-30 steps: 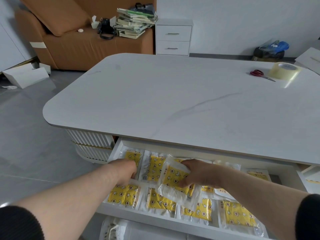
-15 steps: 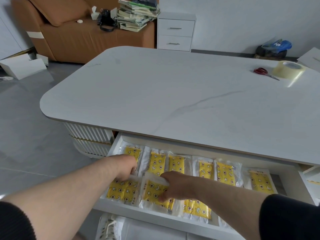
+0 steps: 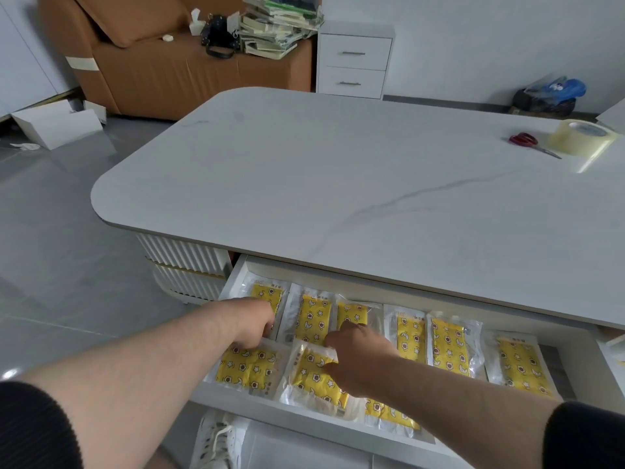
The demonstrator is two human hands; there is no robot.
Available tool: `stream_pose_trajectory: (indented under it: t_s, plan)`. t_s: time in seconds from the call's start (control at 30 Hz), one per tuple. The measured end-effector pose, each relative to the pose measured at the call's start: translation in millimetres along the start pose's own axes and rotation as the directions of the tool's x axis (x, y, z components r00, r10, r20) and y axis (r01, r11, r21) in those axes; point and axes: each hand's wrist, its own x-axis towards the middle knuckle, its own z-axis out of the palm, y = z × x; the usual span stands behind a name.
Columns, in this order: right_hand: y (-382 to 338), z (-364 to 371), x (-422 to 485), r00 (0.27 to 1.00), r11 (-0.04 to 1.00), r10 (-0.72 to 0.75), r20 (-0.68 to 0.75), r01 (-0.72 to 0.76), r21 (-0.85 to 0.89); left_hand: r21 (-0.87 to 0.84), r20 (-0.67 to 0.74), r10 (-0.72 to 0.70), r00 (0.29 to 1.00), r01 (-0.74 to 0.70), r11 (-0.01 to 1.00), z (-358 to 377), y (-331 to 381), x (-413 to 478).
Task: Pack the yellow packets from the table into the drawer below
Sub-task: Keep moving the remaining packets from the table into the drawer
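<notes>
The white drawer [image 3: 257, 405] stands pulled out under the white table [image 3: 338, 181]. Several yellow packets lie in it in two rows, among them one at the back [image 3: 449, 345] and one at the far right [image 3: 521, 367]. My right hand [image 3: 360, 358] pinches the upper edge of a front-row yellow packet [image 3: 313, 379] that lies in the drawer. My left hand [image 3: 253, 321] reaches into the left end, its fingers curled down at the top edge of the front-left packet [image 3: 245, 367]; its fingertips are hidden.
Red scissors [image 3: 527, 142] and a roll of clear tape [image 3: 581, 137] lie at the table's far right. A white shoe [image 3: 220, 441] shows below the drawer. A brown sofa [image 3: 152, 72] and a small white cabinet [image 3: 355, 59] stand behind the table.
My right hand brought a packet down from above the middle of the drawer and laid it in the front row, second from left. My left hand stayed in place.
</notes>
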Motion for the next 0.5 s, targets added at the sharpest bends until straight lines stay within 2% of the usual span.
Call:
stream_pose_trajectory:
  t_s: [0.2,0.5]
  plan:
    - [9,10,6,0.999,0.973,0.047,0.020,-0.051,0.227,-0.006,-0.015,0.005,1.000,-0.006,1.000,2,-4,2]
    - [8,12,6,0.998,0.981,-0.048,0.034,0.040,0.188,-0.013,-0.040,0.008,0.999,-0.008,1.000,6,-7,3]
